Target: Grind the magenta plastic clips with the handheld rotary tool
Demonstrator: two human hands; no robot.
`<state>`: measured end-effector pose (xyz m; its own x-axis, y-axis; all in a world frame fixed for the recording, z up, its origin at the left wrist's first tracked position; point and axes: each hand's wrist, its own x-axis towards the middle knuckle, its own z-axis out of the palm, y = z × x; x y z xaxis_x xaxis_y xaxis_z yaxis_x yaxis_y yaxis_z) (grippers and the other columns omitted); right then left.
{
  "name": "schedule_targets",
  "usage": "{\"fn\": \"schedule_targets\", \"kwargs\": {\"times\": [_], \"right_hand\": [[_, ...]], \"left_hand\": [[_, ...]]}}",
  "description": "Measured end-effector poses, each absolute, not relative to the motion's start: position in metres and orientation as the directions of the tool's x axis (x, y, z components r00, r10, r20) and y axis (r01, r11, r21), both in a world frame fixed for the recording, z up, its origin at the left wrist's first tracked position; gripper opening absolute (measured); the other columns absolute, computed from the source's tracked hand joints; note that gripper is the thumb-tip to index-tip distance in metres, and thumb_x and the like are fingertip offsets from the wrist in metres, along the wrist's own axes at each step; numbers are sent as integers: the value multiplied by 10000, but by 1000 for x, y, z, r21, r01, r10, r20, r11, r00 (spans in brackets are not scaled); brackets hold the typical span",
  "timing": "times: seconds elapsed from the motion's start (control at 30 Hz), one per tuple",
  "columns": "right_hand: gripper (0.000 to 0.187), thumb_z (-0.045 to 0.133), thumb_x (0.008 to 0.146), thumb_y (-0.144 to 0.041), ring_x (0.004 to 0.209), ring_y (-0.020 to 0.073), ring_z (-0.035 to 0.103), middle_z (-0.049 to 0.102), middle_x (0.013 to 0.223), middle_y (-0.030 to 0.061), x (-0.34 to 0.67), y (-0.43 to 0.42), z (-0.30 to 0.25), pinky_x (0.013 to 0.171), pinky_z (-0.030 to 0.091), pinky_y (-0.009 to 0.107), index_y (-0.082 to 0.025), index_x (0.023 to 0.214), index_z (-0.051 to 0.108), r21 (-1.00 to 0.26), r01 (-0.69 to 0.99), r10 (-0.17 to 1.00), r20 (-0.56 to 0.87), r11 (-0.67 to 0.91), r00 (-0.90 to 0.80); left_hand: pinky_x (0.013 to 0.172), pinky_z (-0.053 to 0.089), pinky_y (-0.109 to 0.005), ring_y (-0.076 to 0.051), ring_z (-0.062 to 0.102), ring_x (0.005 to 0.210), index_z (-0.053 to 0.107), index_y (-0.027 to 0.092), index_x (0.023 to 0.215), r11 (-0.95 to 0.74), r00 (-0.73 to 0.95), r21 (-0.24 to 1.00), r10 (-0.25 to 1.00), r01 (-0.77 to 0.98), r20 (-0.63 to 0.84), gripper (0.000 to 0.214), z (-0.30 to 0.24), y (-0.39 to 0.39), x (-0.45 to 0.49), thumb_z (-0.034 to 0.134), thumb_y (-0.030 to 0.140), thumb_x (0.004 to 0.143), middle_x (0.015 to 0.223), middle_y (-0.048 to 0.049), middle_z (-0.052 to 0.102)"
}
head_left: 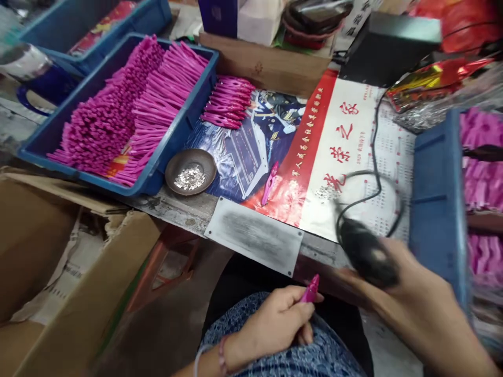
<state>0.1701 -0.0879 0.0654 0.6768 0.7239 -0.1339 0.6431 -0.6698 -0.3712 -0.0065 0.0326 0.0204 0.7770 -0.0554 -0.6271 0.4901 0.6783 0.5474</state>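
My left hand (281,317), above my lap, is closed round a glossy pink plastic piece (312,289) whose pointed end sticks up past the fingers. My right hand (416,293), smeared by motion, grips a black corded hand tool (367,254) over the table's front edge; its exact kind is too blurred to tell. A dark cable (379,152) loops up and back from it. Another slender pink piece (270,183) lies by itself on the printed calendar sheet (314,204). Behind it sits a row of similar glossy pink pieces (228,102).
At left, a blue bin (151,162) holds piles of thin pink pieces. A brown dish (210,175) contains small silvery bits. A metal plate (253,235) is fixed along the front edge. Another blue bin (436,209) stands right; an open cardboard box (102,283) is at lower left.
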Motion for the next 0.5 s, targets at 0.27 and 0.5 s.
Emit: {"fn": "schedule_targets", "kwargs": {"times": [0.27,0.5], "right_hand": [[567,198,1014,-588,803,355,594,570,844,144,183,-56,19,632,494,438,-134,1048,534,-39,858,858,-51,-513,511],[227,409,1058,-394,894,194,600,621,972,23,131,-70,53,815,482,293,-246,1025,578,-891,367,938,-154,-268,311]], "left_hand": [[575,352,-215,-86,467,643,751,125,900,593,765,744,310,308,-564,261,51,53,-4,732,370,813,761,-9,545],[506,331,-198,-65,398,543,711,121,801,573,745,776,390,265,-542,236,52,54,14,701,353,841,670,19,481]]}}
